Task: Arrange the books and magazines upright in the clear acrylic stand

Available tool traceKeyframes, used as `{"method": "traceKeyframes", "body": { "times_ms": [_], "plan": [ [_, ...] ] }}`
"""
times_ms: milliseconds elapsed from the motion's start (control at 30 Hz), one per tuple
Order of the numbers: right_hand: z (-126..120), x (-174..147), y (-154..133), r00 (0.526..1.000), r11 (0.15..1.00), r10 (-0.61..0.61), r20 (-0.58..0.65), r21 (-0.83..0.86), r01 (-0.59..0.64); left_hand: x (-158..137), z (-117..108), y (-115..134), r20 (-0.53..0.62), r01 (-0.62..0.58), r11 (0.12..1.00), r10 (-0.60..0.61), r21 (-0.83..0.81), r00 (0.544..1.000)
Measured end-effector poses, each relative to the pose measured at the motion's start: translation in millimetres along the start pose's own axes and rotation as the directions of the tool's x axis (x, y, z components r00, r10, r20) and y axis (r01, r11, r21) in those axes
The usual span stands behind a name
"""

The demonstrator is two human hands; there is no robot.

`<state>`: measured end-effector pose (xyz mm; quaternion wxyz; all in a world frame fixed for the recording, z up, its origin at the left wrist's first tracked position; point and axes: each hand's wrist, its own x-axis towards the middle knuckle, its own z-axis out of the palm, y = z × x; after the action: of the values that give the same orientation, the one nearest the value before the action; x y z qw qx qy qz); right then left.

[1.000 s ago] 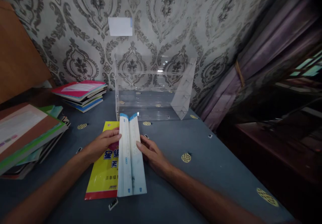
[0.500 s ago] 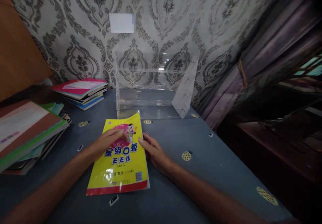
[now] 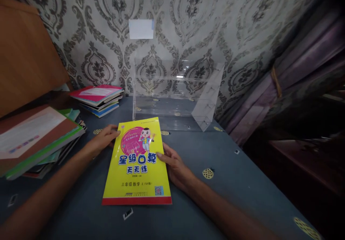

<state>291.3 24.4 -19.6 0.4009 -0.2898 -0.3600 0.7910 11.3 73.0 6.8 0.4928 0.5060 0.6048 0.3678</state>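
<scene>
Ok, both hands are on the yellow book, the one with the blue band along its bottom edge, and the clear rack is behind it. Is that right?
Not quite: the band along the bottom edge is red, as the head view shows. The left hand and right hand are on the yellow book, with the clear rack behind it.

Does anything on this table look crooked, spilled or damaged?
Only some untidiness: in the near book stack and the far book stack, both on the left, the books lie out of line, edges jutting unevenly. The yellow book shows no obvious damage, and I see no spill.
</scene>
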Motion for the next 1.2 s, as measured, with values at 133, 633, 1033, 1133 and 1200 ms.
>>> {"method": "traceKeyframes", "body": {
  "times_ms": [133,633,1033,1133,1200],
  "plan": [
    [-0.9,0.9,-3.2,1.0,0.999,-0.009,-0.01,0.033,0.009,-9.4,3.1,9.5,0.296,0.132,0.945,-0.039,-0.301,0.954],
    [-6.8,-0.2,-9.7,0.999,0.999,-0.015,0.039,0.032,0.014,-22.3,9.7,10.4,0.244,-0.006,0.864,0.148,-0.503,0.958],
    [-14.2,0.8,-15.0,0.995,0.995,-0.09,-0.05,0.034,0.092,-30.9,16.4,8.5,0.493,0.112,0.91,0.11,-0.399,0.863],
    [-13.7,-0.3,-13.5,0.995,0.994,-0.089,-0.043,0.053,0.091,-31.0,16.0,5.1,0.487,0.126,0.908,0.093,-0.399,0.868],
    [-14.3,-1.4,-12.4,0.996,0.993,-0.088,-0.029,0.077,0.09,-30.4,16.5,1.0,0.513,0.149,0.906,0.083,-0.396,0.855]
  ]
}}
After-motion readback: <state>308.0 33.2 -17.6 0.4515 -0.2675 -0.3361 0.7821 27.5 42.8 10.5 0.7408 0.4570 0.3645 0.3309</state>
